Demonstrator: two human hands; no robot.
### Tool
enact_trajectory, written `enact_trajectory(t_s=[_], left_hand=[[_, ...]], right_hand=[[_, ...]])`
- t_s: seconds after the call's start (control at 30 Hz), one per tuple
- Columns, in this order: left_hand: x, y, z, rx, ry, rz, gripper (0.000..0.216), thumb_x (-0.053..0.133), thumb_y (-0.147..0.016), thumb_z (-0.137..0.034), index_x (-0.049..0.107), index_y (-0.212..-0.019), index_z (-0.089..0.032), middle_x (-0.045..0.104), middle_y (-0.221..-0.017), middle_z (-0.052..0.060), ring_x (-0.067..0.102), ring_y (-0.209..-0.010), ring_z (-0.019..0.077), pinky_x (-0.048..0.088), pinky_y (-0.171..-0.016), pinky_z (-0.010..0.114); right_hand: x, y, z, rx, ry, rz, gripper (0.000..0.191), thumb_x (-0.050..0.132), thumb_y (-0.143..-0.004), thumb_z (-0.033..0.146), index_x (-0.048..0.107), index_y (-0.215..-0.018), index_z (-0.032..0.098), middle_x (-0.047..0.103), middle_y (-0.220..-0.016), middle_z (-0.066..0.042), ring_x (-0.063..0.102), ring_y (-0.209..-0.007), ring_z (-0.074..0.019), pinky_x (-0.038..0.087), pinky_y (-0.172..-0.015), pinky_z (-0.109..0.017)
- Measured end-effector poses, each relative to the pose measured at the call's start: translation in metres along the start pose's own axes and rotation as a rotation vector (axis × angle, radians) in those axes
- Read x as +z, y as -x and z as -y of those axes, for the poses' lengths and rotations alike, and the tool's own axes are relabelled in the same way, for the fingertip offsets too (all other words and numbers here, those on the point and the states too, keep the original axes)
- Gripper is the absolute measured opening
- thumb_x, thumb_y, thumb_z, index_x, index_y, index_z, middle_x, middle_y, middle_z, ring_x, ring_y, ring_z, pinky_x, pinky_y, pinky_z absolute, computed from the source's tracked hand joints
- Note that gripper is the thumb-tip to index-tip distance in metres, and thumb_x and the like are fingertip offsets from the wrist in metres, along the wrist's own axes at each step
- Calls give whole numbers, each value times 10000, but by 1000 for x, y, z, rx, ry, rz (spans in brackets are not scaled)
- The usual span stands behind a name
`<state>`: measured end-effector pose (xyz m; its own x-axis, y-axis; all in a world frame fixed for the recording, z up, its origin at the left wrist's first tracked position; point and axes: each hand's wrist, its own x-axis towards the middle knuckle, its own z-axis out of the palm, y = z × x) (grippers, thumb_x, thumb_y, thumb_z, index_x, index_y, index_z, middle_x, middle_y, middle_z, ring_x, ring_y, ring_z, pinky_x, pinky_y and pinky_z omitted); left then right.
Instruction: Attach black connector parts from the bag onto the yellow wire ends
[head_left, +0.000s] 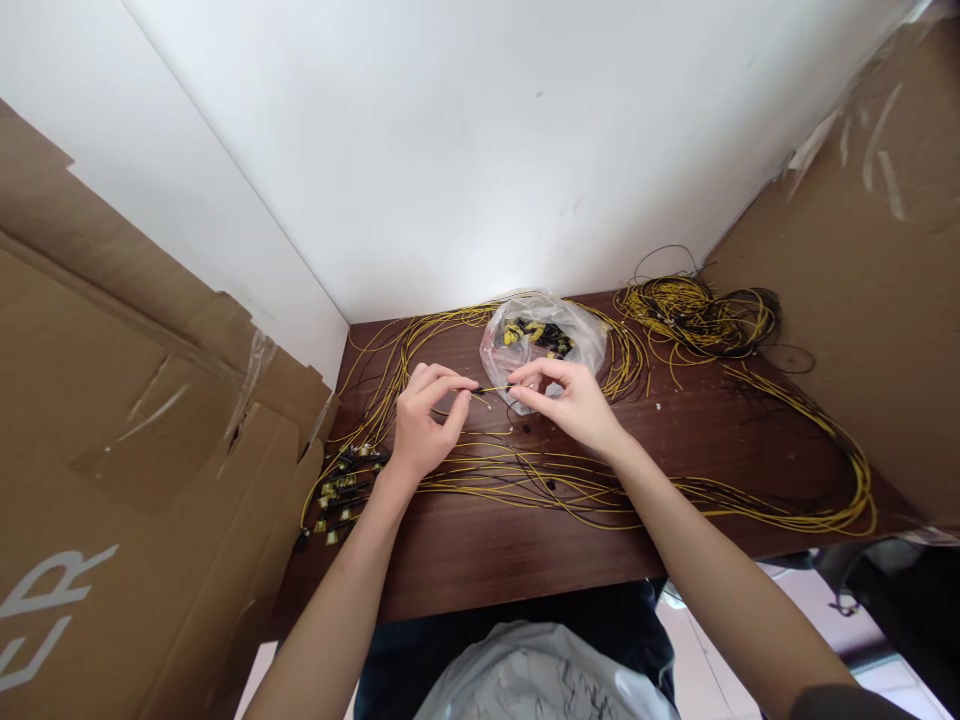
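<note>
My left hand (426,422) is closed, thumb and forefinger pinching a thin yellow wire (493,388) with a dark section near the fingertips. To its right, my right hand (568,402) pinches the same wire near a small dark piece, too small to name. The short stretch between the two hands runs nearly level above the table. Another wire end with a pale tip hangs just below it. Right behind my right hand sits a clear plastic bag (583,328) holding yellow and black small parts.
Long yellow and black wires (735,490) cross the brown table (480,575). A coiled wire bundle (682,310) lies at the back right. Several yellow-and-black connectors (337,492) lie at the left edge. Cardboard (150,430) and a white wall (487,150) enclose the table. A whitish bag (540,680) is on my lap.
</note>
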<state>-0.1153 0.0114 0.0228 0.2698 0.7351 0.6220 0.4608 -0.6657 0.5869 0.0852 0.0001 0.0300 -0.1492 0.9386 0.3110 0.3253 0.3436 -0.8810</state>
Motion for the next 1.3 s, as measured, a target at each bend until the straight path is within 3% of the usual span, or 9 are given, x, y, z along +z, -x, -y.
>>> enact_trajectory(t_s=[0.27, 0.43, 0.63, 0.83, 0.97, 1.1, 1.3], left_hand=[[3, 1, 3, -61, -138, 50, 181, 667, -755, -365, 712, -866, -230, 500, -699, 17, 442, -717, 170, 357, -711, 313], [4, 1, 3, -67, -117, 62, 101, 647, -770, -301, 676, -769, -204, 554, -741, 27, 464, -761, 179, 362, -739, 320], [7, 3, 0, 6, -183, 58, 45, 627, -761, -230, 637, -732, -196, 602, -783, 40, 481, -802, 193, 369, -767, 343], [9, 3, -5, -113, 130, 48, 15, 608, -764, -177, 618, -765, -188, 676, -839, 47, 576, -845, 188, 433, -817, 345], [8, 2, -10, -297, 372, 43, 47, 634, -751, -199, 602, -765, -167, 671, -775, 46, 630, -757, 165, 467, -750, 290], [7, 0, -12, -420, 466, -1, 84, 650, -738, -210, 586, -761, -161, 639, -640, 11, 613, -634, 132, 452, -661, 241], [6, -1, -9, -510, 606, -74, 146, 676, -719, -248, 581, -781, -157, 615, -649, 5, 604, -600, 127, 454, -613, 236]], right_hand=[[2, 0, -1, 30, -145, 60, 161, 658, -744, 280, 686, -858, 170, 695, -812, -34, 620, -727, -145, 493, -689, -286], [4, 0, 1, 7, -171, 53, 123, 647, -747, 251, 668, -838, 171, 690, -838, -36, 625, -795, -156, 482, -780, -318], [8, 1, 2, -56, -118, 49, 22, 563, -775, 192, 576, -781, 175, 593, -759, -4, 561, -750, -136, 448, -744, -290], [8, 4, 2, -114, -29, 131, 117, 582, -764, 197, 570, -880, 189, 519, -697, 29, 510, -698, -130, 412, -748, -298], [6, 3, 1, -136, 144, 31, 105, 559, -756, 143, 576, -846, 194, 496, -652, 35, 503, -691, -139, 386, -749, -303], [3, 2, -1, -152, 214, -102, 121, 513, -756, 109, 571, -826, 187, 522, -687, 12, 522, -699, -148, 399, -718, -296], [-2, -1, -6, -69, 98, -258, 75, 538, -793, 199, 604, -829, 191, 607, -741, -14, 570, -724, -159, 444, -721, -306]])
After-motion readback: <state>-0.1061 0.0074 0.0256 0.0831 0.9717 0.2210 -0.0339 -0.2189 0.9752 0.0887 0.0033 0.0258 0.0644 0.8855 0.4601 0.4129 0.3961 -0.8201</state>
